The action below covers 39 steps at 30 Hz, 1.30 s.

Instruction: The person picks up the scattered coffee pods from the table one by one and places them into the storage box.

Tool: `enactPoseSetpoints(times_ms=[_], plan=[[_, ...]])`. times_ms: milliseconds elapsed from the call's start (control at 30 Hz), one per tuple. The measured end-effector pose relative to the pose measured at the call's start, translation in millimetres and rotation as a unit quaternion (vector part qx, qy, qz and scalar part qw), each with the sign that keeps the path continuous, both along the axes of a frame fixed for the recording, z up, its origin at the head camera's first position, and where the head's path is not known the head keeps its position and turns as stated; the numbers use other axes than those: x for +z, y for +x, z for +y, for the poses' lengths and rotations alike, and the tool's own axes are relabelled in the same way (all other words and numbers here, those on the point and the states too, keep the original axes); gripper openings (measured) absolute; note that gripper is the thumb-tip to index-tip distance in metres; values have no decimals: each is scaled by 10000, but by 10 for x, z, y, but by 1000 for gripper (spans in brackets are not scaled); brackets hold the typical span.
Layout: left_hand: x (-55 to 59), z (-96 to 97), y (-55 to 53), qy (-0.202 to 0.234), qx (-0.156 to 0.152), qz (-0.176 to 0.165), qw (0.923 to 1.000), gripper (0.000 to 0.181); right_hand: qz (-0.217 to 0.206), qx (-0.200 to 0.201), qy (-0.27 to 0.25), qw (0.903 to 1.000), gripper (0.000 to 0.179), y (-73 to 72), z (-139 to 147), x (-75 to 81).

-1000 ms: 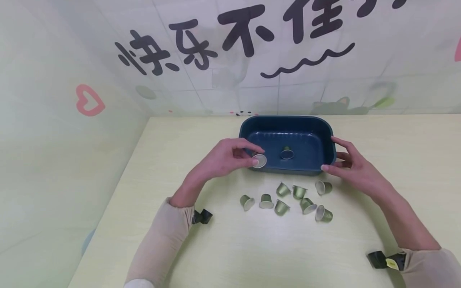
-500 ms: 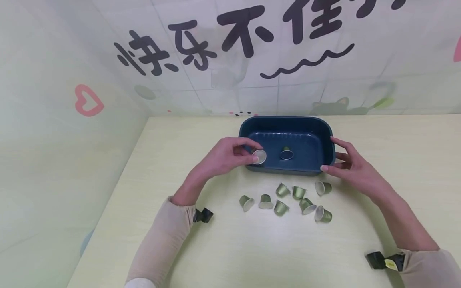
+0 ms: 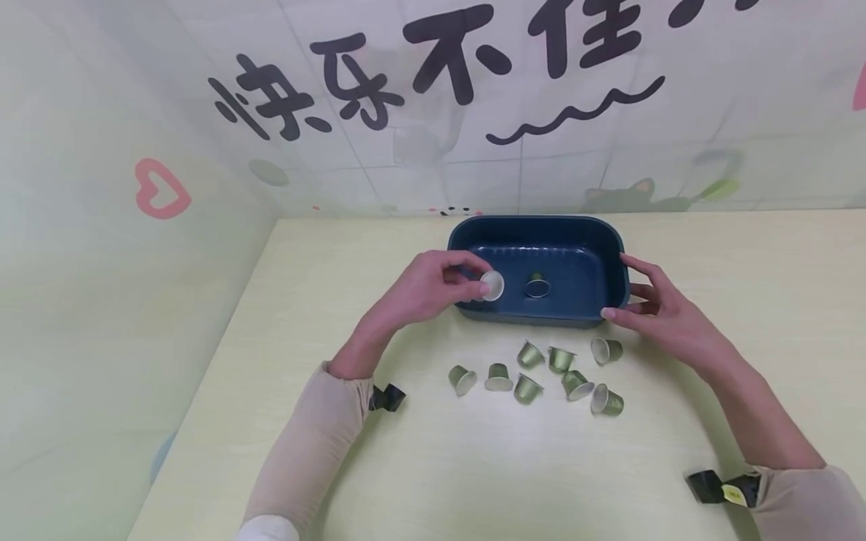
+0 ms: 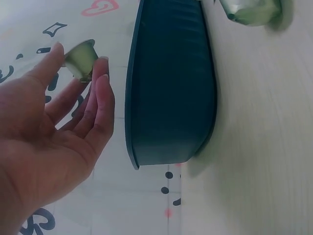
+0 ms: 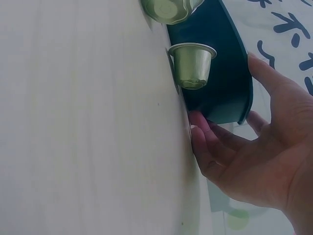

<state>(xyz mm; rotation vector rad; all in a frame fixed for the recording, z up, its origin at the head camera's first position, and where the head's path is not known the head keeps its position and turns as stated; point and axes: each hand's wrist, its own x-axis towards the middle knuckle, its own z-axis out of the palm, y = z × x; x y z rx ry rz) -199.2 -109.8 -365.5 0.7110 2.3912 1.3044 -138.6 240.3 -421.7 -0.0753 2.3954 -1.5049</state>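
My left hand [image 3: 433, 289] pinches a green coffee capsule [image 4: 82, 60] between thumb and fingertips, above the left end of a dark blue rectangular box [image 3: 528, 318]. In the head view the capsule's pale lid faces the camera. Another coffee capsule [image 3: 537, 287] lies inside the box, near the middle of its floor. At the box's right end my right hand [image 3: 666, 308] holds the wall, thumb at the front corner and fingers around the end. Several green capsules [image 3: 498, 378] lie loose on the table in front of the box, some tipped over.
The pale wooden table [image 3: 433, 466] meets a wall covering [image 3: 433, 180] with black lettering right behind the box. Another wall [image 3: 122, 300] runs along the left. Black wrist-worn devices [image 3: 707, 487] sit beside both sleeves.
My left hand has moved slightly right and up with the capsule, further over the box. My right hand keeps its place on the box; the loose capsules stay put.
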Motion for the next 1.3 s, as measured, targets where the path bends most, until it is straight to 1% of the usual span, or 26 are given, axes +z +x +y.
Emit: enactPoseSetpoints(times_ms=[133, 267, 500, 600, 767, 967, 1100, 1300], plan=[[10, 29, -28, -137, 57, 107, 9998, 25, 14, 3, -6, 10000, 88, -7, -1, 0], [6, 49, -47, -226, 42, 210, 9995, 27, -4, -6, -22, 10000, 90, -14, -4, -12], [-14, 85, -92, -50, -28, 80, 10000, 26, -39, -20, 34, 10000, 91, -20, -11, -10], [-44, 99, -110, -74, 17, 36, 10000, 26, -45, -32, 66, 10000, 90, -13, -13, -3], [-87, 118, -124, -119, 64, 31, 9999, 27, -128, -83, -17, 9999, 90, 6, -15, 3], [-118, 133, -144, -96, 4, 129, 9999, 26, -148, -84, -27, 9999, 91, 11, -11, 0], [-130, 128, -159, -183, -30, 228, 9996, 25, -152, -86, -60, 9998, 90, 6, -15, -9], [-146, 128, -188, -330, -130, 466, 9983, 26, -132, -56, -36, 9999, 90, 7, -14, -5]])
